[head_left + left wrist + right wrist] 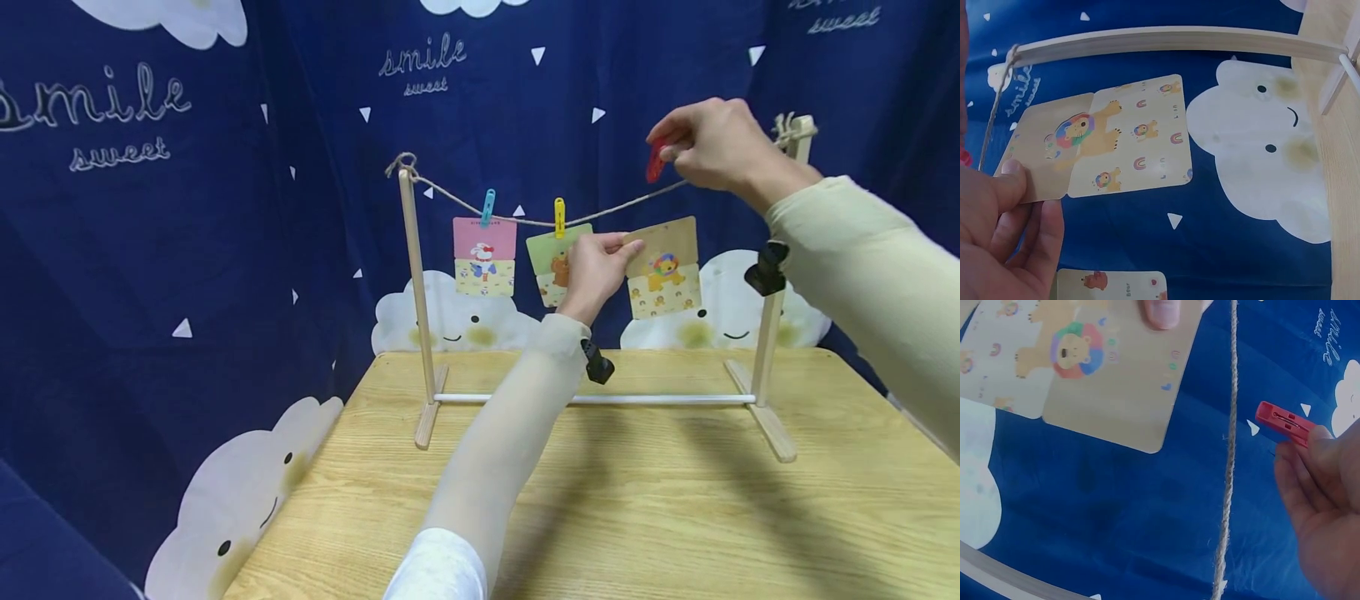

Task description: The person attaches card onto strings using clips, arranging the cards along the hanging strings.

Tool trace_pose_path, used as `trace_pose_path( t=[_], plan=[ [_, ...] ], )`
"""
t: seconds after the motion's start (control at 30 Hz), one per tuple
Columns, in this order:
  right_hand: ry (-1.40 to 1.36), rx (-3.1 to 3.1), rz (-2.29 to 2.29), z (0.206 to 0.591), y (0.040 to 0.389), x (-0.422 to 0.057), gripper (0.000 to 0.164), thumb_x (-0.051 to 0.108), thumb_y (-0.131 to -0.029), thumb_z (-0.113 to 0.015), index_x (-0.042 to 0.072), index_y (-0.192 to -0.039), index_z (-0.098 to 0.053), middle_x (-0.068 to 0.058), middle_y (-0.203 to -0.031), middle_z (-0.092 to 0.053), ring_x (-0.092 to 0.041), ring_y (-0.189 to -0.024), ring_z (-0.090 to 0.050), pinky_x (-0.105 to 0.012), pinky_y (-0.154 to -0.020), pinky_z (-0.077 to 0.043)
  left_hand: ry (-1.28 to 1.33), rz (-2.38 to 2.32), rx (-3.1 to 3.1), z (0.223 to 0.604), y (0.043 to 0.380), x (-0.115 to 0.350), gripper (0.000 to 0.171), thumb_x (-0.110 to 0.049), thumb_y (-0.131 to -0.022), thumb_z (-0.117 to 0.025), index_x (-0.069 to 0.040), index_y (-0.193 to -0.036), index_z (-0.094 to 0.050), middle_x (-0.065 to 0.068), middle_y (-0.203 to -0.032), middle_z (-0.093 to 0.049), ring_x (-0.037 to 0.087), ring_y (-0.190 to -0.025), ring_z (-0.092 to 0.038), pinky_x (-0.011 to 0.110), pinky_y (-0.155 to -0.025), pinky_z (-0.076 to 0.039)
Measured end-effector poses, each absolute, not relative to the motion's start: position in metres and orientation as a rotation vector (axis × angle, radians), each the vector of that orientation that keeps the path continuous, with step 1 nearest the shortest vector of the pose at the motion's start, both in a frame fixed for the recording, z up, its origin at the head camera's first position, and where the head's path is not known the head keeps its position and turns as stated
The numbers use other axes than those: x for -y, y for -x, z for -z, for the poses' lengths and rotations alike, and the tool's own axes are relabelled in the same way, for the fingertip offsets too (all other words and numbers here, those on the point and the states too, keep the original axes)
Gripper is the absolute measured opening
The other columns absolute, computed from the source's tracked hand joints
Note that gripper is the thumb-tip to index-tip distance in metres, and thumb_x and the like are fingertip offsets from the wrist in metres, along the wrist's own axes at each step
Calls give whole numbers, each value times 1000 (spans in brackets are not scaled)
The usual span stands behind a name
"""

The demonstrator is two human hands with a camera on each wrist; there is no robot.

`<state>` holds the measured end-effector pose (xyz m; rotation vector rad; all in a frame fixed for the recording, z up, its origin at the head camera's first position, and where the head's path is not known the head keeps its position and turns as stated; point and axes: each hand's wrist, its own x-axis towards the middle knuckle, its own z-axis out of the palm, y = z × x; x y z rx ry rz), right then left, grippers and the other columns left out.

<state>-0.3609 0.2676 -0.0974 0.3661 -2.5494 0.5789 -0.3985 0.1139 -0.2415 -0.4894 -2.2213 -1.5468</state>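
My left hand (597,271) pinches the upper left edge of a tan lion card (663,267), held just below the twine (637,201). In the left wrist view the thumb lies on the card's face. My right hand (716,148) pinches a red clothespin (656,161) by one end, above the twine; the right wrist view shows the clothespin apart from both twine and card. A green bear card (542,255) hangs tilted from a yellow clothespin (559,218), partly hidden behind my left hand. Farther left a pink rabbit card (484,242) hangs from a blue clothespin (488,207).
The twine sags between a left wooden post (417,283) and a right wooden post (767,346). A white bar (660,400) joins their feet on the wooden table (675,517). A dark blue curtain (315,250) with clouds hangs behind.
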Motion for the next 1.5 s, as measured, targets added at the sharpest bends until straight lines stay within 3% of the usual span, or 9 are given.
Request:
trace_pose_path(
  t=[0.57,1.1,1.5],
  plan=[
    [-352,2567,-540,110,367,-274,31,-3,-99,-54,-1,-127,-67,-28,-121,-67,-43,-106,-57,-61,-101,-50,454,1537,2206,242,397,-113,18,-34,-92,-79,-21,-103,-84,-12,-86,-78,-2,-71,-63,17,-58,-49],
    [-361,2597,-483,115,376,-274,37,-9,-88,-54,-1,-119,-72,-25,-112,-72,-38,-98,-62,-55,-93,-52,444,1501,2222,239,399,-114,16,-35,-93,-79,-21,-97,-85,-14,-76,-73,2,-64,-56,19,-52,-40],
    [-380,2613,-429,115,373,-275,31,-6,-92,-55,-1,-117,-73,-26,-111,-73,-36,-93,-65,-46,-81,-57,431,1475,2205,234,400,-117,15,-36,-93,-78,-22,-91,-84,-13,-72,-71,0,-62,-56,19,-49,-39]
  ],
)
